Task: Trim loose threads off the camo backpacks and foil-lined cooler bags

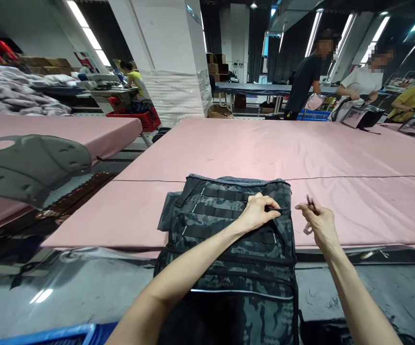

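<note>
A dark camouflage backpack [229,249] lies in front of me, its upper part on the pink table cover and its lower part toward my body. Rows of black webbing cross its front. My left hand [259,211] rests on the upper right of the bag, thumb and fingers pinching a bit of black webbing near the side edge. Just right of the bag, my right hand [320,225] is raised and closed around a small dark tool that looks like thread snips [311,205]. The tool is partly hidden by the fingers and blurred.
A pink-covered table [236,148] stretches ahead, with a dark line across it. A grey plastic chair back [35,163] stands at left. A blue crate [67,335] sits at lower left. Several people work at the far right around clear-sided bags [354,116]. A wrapped pillar [174,93] rises behind.
</note>
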The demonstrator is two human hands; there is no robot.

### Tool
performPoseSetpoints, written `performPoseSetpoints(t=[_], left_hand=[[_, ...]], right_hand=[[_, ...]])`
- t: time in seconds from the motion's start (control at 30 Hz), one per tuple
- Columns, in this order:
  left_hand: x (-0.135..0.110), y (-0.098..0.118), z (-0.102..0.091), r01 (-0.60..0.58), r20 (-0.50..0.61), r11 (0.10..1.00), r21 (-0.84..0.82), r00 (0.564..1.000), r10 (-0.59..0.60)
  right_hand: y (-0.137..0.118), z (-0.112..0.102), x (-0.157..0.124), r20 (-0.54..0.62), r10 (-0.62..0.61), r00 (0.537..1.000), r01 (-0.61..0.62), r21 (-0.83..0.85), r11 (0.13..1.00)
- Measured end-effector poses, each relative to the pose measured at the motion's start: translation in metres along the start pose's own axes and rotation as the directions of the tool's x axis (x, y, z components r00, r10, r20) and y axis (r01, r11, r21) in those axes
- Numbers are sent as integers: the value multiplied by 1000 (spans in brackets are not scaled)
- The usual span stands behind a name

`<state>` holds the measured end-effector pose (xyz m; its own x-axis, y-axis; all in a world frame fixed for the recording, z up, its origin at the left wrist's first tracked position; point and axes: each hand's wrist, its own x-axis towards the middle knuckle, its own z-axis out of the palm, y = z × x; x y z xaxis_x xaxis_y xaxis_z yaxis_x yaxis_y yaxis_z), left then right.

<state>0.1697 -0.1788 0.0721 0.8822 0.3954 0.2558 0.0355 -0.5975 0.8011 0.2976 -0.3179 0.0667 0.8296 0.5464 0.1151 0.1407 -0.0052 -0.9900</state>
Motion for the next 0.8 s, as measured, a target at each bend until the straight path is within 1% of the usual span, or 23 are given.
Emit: performPoseSetpoints(t=[0.07, 0.1, 0.2, 0.27, 0.33, 0.4, 0.5, 0.67, 0.73, 0.8], left_hand=[[1, 0, -1, -4, 11, 1000, 3, 1000, 4], [1, -1, -1, 0, 20, 1000, 3, 1000, 0], [2, 0, -3, 36, 54, 999, -17, 998, -35], [3, -1, -3, 67, 71, 997, -43, 995, -63], [3, -1, -4, 90, 77, 994, -60, 993, -85], [4, -2, -4, 103, 77, 993, -64, 992, -98], [4, -3, -2, 107, 75, 992, -61, 992, -102], [5, -6, -1, 108, 67, 992, -58, 992, -104], [5, -5, -1, 112, 68, 992, -56, 992, -108], [6, -4, -1, 120, 71, 991, -62, 991, -116]], right_hand=[[-3, -3, -5, 85, -71, 994, 86, -186, 979], [-3, -4, -7, 112, -124, 986, 152, -284, 947], [0, -7, -14, 128, -278, 952, 301, -549, 780], [7, -9, -20, 134, -369, 920, 366, -632, 683], [13, -10, -26, 141, -449, 882, 423, -657, 624], [19, -10, -30, 124, -514, 849, 453, -673, 585], [23, -10, -31, 104, -543, 833, 459, -679, 573], [26, -9, -28, 120, -528, 841, 461, -671, 581], [26, -8, -27, 120, -505, 855, 454, -645, 615], [27, -5, -28, 113, -464, 879, 433, -600, 673]])
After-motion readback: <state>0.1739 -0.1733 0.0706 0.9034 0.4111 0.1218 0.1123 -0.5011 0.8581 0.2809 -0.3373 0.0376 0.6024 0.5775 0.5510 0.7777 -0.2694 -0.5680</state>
